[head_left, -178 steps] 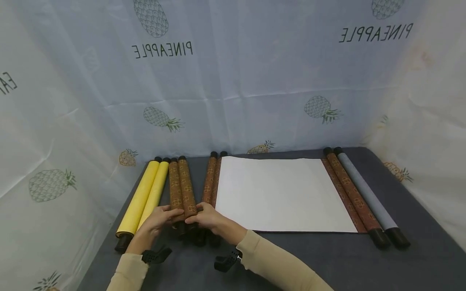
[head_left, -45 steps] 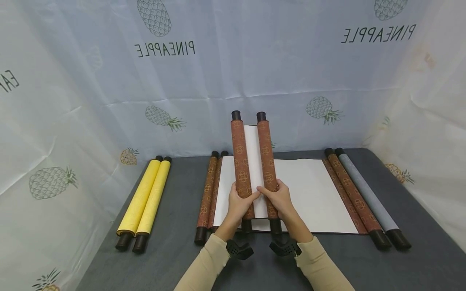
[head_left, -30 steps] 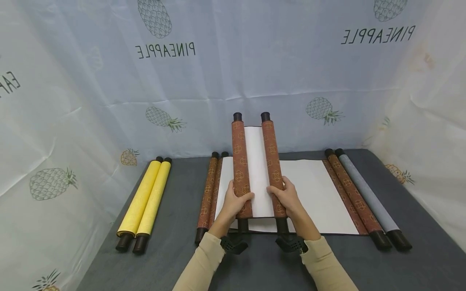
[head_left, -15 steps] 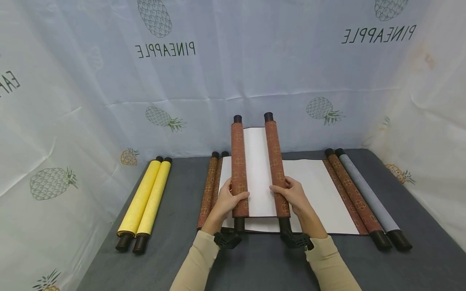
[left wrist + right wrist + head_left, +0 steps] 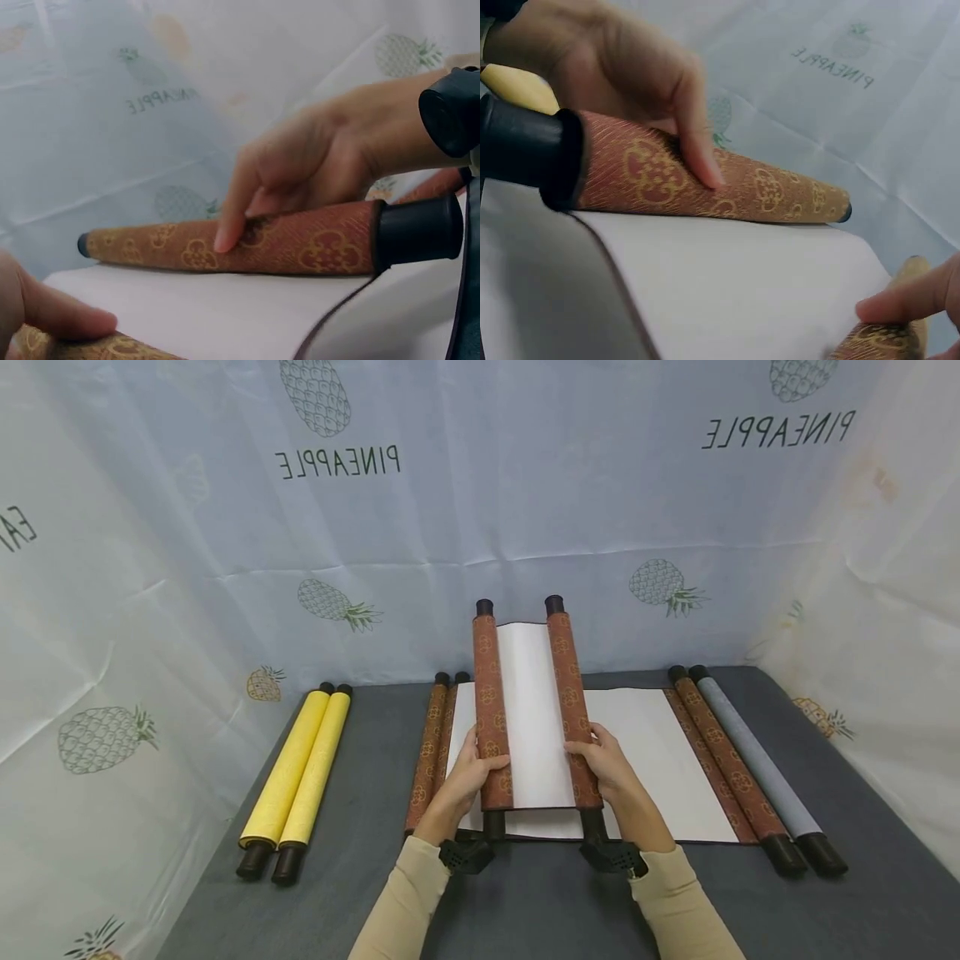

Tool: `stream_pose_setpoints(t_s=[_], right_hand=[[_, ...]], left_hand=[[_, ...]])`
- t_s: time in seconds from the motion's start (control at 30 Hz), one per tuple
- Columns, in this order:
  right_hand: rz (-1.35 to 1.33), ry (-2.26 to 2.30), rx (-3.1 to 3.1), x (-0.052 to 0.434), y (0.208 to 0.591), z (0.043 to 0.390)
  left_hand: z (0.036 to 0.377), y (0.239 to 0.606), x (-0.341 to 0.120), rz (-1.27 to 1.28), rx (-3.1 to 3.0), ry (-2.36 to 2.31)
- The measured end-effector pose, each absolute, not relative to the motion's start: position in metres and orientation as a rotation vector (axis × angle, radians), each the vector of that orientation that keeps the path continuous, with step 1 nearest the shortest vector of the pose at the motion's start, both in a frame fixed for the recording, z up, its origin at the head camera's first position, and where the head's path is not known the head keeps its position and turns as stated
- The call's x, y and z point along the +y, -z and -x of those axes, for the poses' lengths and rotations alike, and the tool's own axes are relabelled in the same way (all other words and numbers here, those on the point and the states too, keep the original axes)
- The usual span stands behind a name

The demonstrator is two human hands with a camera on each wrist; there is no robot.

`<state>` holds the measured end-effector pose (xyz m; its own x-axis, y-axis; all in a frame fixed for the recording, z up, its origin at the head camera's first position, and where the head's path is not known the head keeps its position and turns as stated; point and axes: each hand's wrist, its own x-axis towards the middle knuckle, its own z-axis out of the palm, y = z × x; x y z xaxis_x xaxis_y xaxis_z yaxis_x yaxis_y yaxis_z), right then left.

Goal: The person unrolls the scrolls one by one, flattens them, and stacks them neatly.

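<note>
I noted a yellow scroll (image 5: 296, 774) at left, an unrolled scroll (image 5: 645, 760) centre, a grey roll (image 5: 757, 764) right.

A dark grey table (image 5: 360, 893) is filling the lower half of the frame. A yellow scroll (image 5: 296, 774) is lying rolled up at lower left. An opened brown scroll (image 5: 660, 760) is spreading its white sheet across the centre, and a grey scroll (image 5: 757, 764) is lying just beside it at right.
</note>
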<state>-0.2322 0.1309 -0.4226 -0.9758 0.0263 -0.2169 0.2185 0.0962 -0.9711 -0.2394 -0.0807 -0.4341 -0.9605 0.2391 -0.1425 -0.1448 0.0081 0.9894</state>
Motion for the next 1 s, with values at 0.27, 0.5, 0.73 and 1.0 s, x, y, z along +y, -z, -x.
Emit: stream_pose_setpoints(t_s=[0.27, 0.5, 0.73, 1.0], right_hand=[[-0.331, 2.035, 2.333, 0.125, 0.421, 0.230], [-0.377, 1.904, 2.404, 0.127, 0.422, 0.231], [-0.344, 1.883, 2.468, 0.136, 0.426, 0.236], [-0.309, 1.910, 2.467, 0.144, 0.423, 0.236]], left_hand=[[0.236, 0.436, -0.071, 0.036, 2.101, -2.088], [0.234, 0.438, -0.071, 0.045, 2.265, -2.062], [0.235, 0.436, -0.076, 0.027, 2.300, -2.009], [0.240, 0.432, -0.090, -0.006, 2.237, -1.977]])
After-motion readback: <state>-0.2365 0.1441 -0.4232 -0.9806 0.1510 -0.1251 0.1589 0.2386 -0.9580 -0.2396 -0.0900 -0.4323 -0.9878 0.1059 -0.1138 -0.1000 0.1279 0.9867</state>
